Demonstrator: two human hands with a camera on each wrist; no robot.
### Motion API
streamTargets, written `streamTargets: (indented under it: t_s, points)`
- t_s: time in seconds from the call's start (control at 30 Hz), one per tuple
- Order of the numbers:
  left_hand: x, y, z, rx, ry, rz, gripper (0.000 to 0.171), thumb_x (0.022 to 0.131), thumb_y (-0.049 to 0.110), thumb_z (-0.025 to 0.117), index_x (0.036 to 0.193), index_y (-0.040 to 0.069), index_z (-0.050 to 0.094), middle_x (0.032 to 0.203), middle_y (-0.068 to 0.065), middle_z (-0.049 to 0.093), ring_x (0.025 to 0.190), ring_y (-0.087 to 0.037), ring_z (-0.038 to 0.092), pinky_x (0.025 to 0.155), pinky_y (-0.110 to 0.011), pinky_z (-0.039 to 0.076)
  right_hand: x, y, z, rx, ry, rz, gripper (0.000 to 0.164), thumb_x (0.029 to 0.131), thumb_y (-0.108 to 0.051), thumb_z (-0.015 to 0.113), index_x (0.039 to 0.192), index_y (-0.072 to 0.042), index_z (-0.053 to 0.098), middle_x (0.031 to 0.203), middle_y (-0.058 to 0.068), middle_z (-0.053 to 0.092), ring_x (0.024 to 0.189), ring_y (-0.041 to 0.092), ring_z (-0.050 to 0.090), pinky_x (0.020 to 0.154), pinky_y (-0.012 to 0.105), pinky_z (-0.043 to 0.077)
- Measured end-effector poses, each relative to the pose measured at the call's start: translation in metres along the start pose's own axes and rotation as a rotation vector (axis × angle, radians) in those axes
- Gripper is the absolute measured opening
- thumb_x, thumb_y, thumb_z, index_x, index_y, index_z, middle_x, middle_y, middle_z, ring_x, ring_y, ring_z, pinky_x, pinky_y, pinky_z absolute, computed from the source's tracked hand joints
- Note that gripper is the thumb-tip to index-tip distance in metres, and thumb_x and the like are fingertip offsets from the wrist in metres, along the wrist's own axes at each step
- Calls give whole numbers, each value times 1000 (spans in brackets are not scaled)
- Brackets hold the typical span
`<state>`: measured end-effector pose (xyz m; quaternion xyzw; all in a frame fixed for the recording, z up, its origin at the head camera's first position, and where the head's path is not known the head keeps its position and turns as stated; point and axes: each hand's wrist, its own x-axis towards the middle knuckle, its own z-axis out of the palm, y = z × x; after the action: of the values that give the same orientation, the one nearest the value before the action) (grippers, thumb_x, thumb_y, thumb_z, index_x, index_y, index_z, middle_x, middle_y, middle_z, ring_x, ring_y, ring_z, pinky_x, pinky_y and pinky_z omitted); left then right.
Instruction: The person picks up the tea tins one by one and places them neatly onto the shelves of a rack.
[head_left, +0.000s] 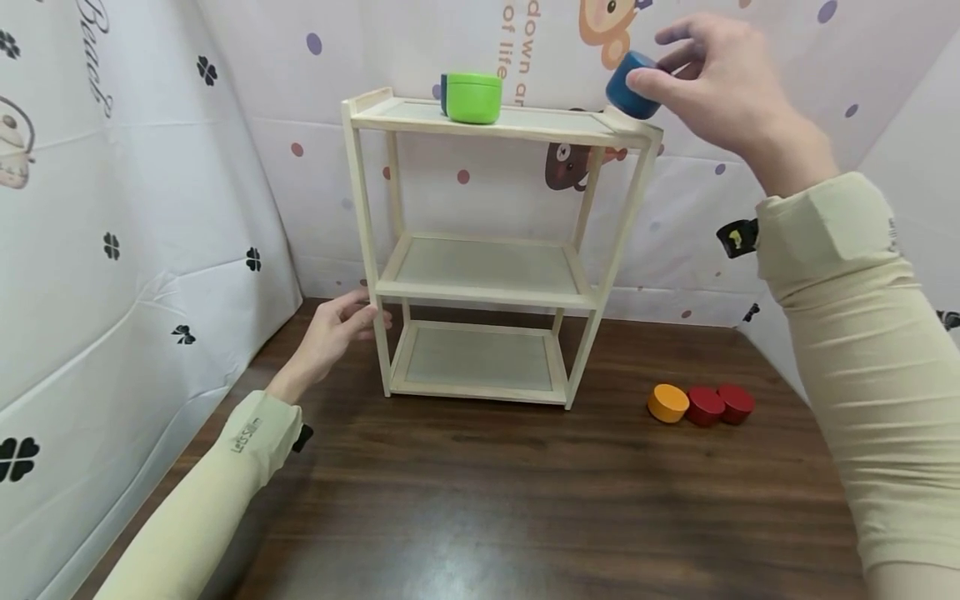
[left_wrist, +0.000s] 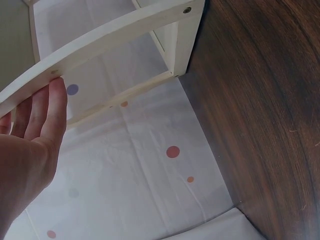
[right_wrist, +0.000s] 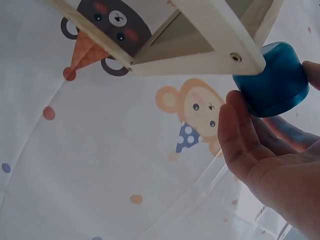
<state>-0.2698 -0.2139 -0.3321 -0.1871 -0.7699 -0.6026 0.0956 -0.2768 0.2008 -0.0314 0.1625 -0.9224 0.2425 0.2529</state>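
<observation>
A small blue round container (head_left: 632, 85) is pinched between the thumb and fingers of my right hand (head_left: 727, 87), tilted, just above the right end of the shelf rack's top board. In the right wrist view, the blue container (right_wrist: 275, 80) appears beside the rack's rounded corner (right_wrist: 235, 55); whether they touch I cannot tell. My left hand (head_left: 326, 337) holds the rack's left front post (head_left: 363, 208) below the middle board, with fingers behind it. The left wrist view shows those fingertips against the pale wood. On the top board sits a bright green round container (head_left: 474, 98), partly hiding a dark blue thing (head_left: 444, 95).
The three-tier rack (head_left: 487, 265) stands on a dark wooden table (head_left: 480, 483). An orange round piece (head_left: 667, 403) and two red ones (head_left: 705, 407) lie together to its right. Printed white cloth (head_left: 300, 208) hangs behind and to the left.
</observation>
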Motion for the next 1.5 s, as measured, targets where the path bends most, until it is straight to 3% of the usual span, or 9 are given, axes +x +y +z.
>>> streamTargets:
  t_s: [0.13,0.3,0.4,0.53,0.73,0.93,1.23,1.5]
  points:
    - [0,0,0,-6,-1,-2,44,100,25,53,137,2,50,101,-1,73,99,-15,70,90,-40,59,6,-7,4,-17,-13,-22,63,92,-45,58,146,-18,41,140,15,54,90,-6,52,74,11,39]
    - [2,0,1,-22,-4,2,44,100,23,53,136,-2,50,98,5,72,97,-12,70,90,-40,59,11,-15,10,-46,-22,-58,63,92,-47,57,144,-15,44,137,16,57,89,-3,51,78,15,43]
    - [2,0,1,-33,-5,8,43,100,22,53,135,-3,50,96,7,72,97,-11,70,90,-40,59,13,-19,13,-62,-30,-62,64,92,-48,56,144,-13,43,138,16,56,98,8,54,92,23,49]
    - [2,0,2,-43,-7,12,43,100,21,52,135,-4,49,95,9,72,98,-13,70,90,-41,59,16,-23,15,-77,-41,-64,65,93,-49,54,145,-12,41,140,16,53,112,24,51,105,37,48]
    - [2,1,2,-55,-5,16,43,100,20,52,135,-5,48,94,10,72,99,-18,70,89,-39,59,24,-31,18,-75,-54,-62,65,93,-49,55,146,-14,41,138,16,54,111,20,51,97,26,47]
    - [2,1,1,-47,-3,16,43,100,21,52,136,-3,49,94,10,72,99,-18,70,87,-34,60,31,-39,22,-75,-85,-40,66,93,-50,54,148,-16,38,144,16,50,120,27,50,110,36,43]
    - [3,-1,1,-42,-5,23,43,100,20,52,135,-4,49,94,11,71,98,-15,70,89,-39,59,38,-50,31,-80,-126,-29,69,94,-50,52,150,-15,33,148,14,45,130,32,47,115,42,39]
    - [3,-3,0,-45,-4,34,41,100,20,52,134,-4,50,94,9,72,97,-13,70,88,-38,60,46,-59,42,-56,-161,-33,67,95,-48,50,151,-16,30,146,13,48,126,30,53,114,40,41]
